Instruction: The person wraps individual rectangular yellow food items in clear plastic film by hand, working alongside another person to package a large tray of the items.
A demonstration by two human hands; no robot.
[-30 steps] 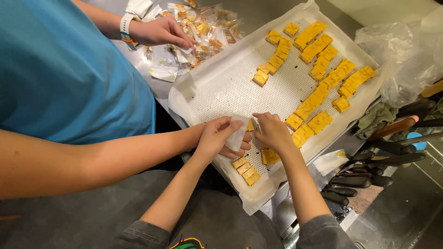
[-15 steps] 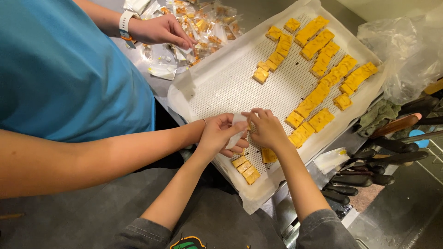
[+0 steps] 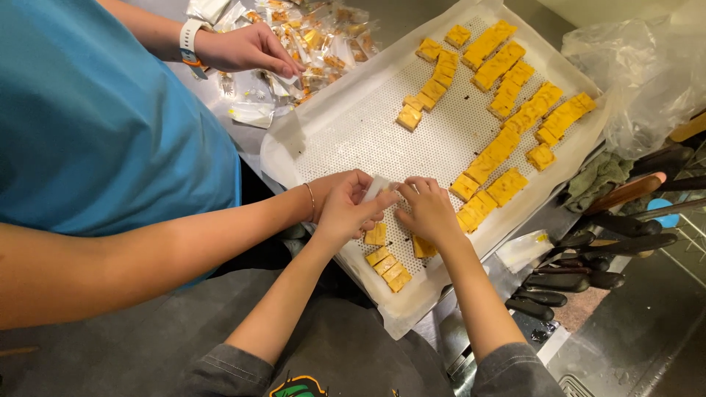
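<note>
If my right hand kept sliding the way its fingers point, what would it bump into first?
Your right hand points left toward your left hand, so it would most likely meet the small white wrapper pinched there, then those fingers. Depth is hard to judge.

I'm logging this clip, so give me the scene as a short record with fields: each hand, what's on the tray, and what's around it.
left hand: pinches a small clear wrapper over the tray's near end
right hand: fingertips at the same wrapper, meeting the left hand
tray: perforated liner, rows of yellow rectangular pieces mostly on the far side, a few by the hands
co-worker's hand: rests on a pile of wrapped pieces
right of the tray: dark-handled utensils, clear plastic bag
</note>
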